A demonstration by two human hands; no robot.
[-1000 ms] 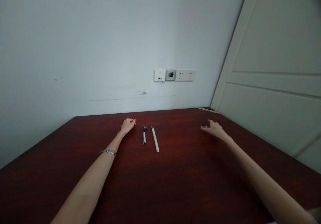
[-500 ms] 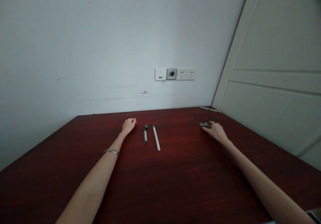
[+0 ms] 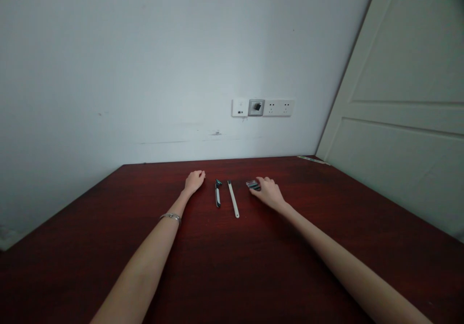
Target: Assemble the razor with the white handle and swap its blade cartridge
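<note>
My right hand [image 3: 268, 192] grips a small flat case [image 3: 253, 184], clear on top with dark parts, between thumb and fingers, low over the table or on it; I cannot tell which. To its left lies a slim white toothbrush [image 3: 234, 200], its dark head pointing to the wall. Beside the toothbrush, further left, is a razor [image 3: 218, 196] with a white and dark handle and a teal head at the far end. My left hand [image 3: 195, 182] rests on the table left of the razor, fingers curled in and nothing seen in them. A silver bracelet [image 3: 171, 216] circles that wrist.
The dark red wooden table [image 3: 232, 266] meets a pale wall [image 3: 181, 63] at the back. Sockets and a switch [image 3: 263, 107] are set in the wall. A white panelled door [image 3: 409, 82] stands at the right. A thin pale strip [image 3: 312, 160] lies at the back right.
My right hand has moved left with the small case, from the table's right side to near the toothbrush. The view has shifted slightly; my left hand, razor and toothbrush stay put.
</note>
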